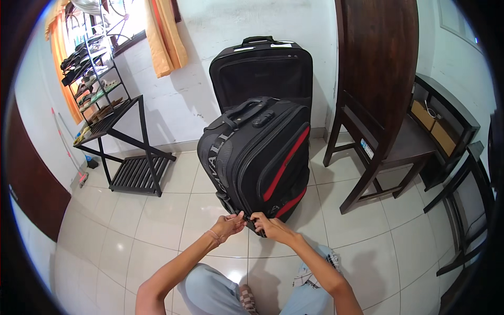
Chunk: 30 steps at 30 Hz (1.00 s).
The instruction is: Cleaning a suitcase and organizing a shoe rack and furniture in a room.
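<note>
A black fabric suitcase (271, 157) with red stripes stands upright on the tiled floor before me, a carry handle and a small lock on its top. My left hand (230, 225) is at the lower near corner of the suitcase, thumb and fingers close together at the zip edge. Just to the right, my right hand (269, 226) has its fingers curled at the same edge. What lies between the fingertips is too small to tell. Behind, a second black suitcase (260, 78) stands by the wall.
A dark wooden chair (405, 145) stands to the right, near a black shelf unit (453, 98) holding cardboard boxes. At left are a slatted black stand (138, 173) and a metal rack (114, 67) with shoes. A mop (82, 177) leans at the left wall.
</note>
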### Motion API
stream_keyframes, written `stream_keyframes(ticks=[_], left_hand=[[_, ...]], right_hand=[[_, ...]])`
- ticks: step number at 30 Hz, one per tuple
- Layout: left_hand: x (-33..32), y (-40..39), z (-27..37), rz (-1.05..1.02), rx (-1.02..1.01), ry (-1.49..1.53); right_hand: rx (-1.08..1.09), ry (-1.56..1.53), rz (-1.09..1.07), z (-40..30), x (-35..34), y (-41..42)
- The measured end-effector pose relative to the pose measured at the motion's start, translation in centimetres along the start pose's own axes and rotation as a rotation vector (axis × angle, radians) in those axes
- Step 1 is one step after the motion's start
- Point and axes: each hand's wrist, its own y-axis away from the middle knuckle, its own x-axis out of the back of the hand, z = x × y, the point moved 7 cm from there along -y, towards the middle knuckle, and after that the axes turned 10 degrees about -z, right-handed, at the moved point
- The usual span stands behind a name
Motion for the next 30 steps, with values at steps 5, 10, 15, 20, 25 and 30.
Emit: stream_keyframes(ticks=[5, 10, 15, 20, 25, 30], left_hand=[[-0.1, -0.4, -0.2, -0.056, -0.023, -0.020], [-0.8, 0.0, 0.2, -0.055, -0.002, -0.074], [-0.6, 0.3, 0.3, 0.035, -0.035, -0.042], [-0.3, -0.3, -0.2, 0.016, -0.026, -0.027], [-0.7, -0.2, -0.2, -0.009, -0.041, 0.005], [-0.5, -0.2, -0.3, 0.030, -0.092, 0.013]], right_hand=[[-0.078, 0.516, -0.110, -3.9, 1.8, -0.6], [-0.008, 0.924, -0.006, -4.8, 2.0, -0.7], [0.102, 1.111, 0.087, -5.0, 2.5, -1.5], [0.070, 1.159, 0.116, -4.2, 1.6, -1.6], [0.051, 1.161, 0.158, -3.8, 1.0, -1.9], [0.011, 1.203, 0.144, -5.6, 0.6, -2.7]])
